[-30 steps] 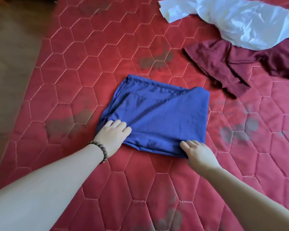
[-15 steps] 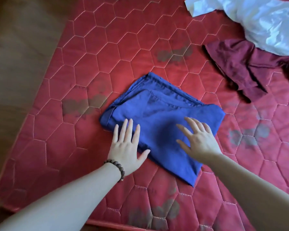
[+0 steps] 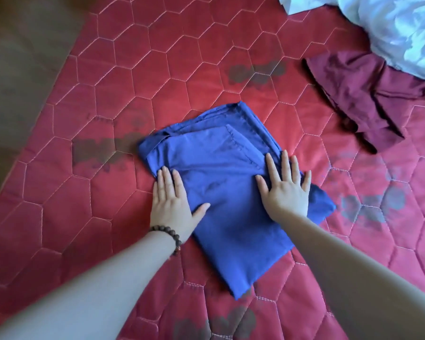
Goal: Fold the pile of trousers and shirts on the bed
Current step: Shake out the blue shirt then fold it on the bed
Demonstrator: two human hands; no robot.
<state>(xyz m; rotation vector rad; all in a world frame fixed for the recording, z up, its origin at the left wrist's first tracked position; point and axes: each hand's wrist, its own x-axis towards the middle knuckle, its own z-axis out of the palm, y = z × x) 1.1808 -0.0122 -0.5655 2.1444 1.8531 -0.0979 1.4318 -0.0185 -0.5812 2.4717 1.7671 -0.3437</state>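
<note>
A blue garment (image 3: pixel 221 192) lies folded into a rough rectangle in the middle of the red quilted bed (image 3: pixel 133 77). My left hand (image 3: pixel 173 204), with a bead bracelet at the wrist, lies flat on the garment's left edge, fingers apart. My right hand (image 3: pixel 286 190) presses flat on its right side, fingers spread. Neither hand grips the cloth. A dark maroon garment (image 3: pixel 358 99) lies crumpled at the upper right. A white garment (image 3: pixel 390 28) is heaped behind it at the top right corner.
The bed's left edge runs diagonally from the top left, with brown floor (image 3: pixel 17 69) beyond it. Grey stains mark the quilt beside the blue garment and near the front edge.
Both hands went from holding the blue garment's near edge to lying flat on top of it. The garment now sits rotated, one corner pointing toward me.
</note>
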